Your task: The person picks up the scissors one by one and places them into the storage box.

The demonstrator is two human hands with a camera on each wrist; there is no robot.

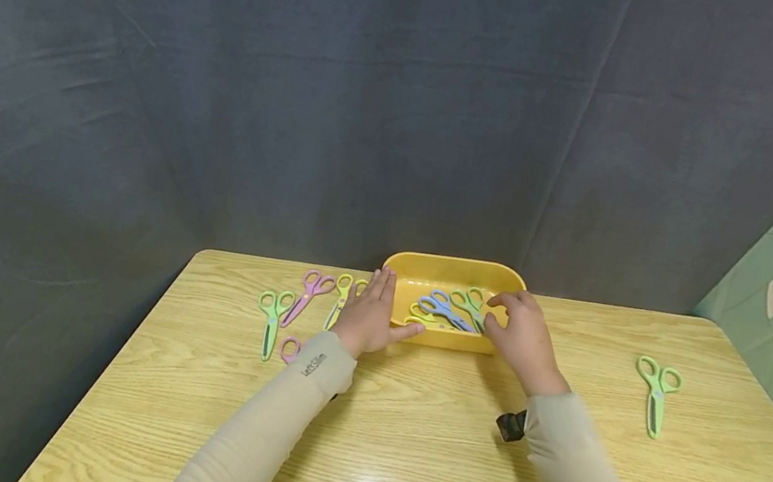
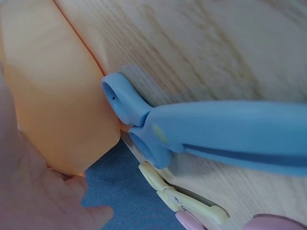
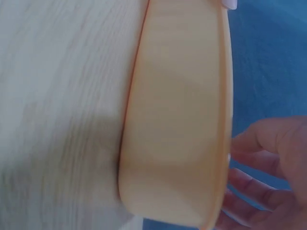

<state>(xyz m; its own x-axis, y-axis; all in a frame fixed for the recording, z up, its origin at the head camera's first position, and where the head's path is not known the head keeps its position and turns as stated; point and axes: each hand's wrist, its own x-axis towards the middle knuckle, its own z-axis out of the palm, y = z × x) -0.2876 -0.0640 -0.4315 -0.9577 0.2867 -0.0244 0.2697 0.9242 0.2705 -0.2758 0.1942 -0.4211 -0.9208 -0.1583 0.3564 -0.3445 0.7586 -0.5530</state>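
A yellow bin (image 1: 454, 268) stands at the back of the table. Inside it lie blue scissors (image 1: 447, 310), green scissors (image 1: 469, 305) and partly visible yellow scissors (image 1: 423, 313). My left hand (image 1: 371, 314) rests along the bin's left end with straight fingers, its thumb at the front rim. Over the right end is my right hand (image 1: 523, 334), fingers bent and thumb apart, close to the green scissors; nothing shows in its grasp. Beside the bin in the left wrist view lie other blue scissors (image 2: 216, 127), which the left hand hides from the head view.
Left of the bin lie green scissors (image 1: 271, 324), purple scissors (image 1: 307, 298), yellow scissors (image 1: 340, 301) and partly covered purple scissors (image 1: 290, 349). Another green pair (image 1: 655, 395) lies far right. A dark curtain (image 1: 392, 107) hangs behind the table (image 1: 414, 448).
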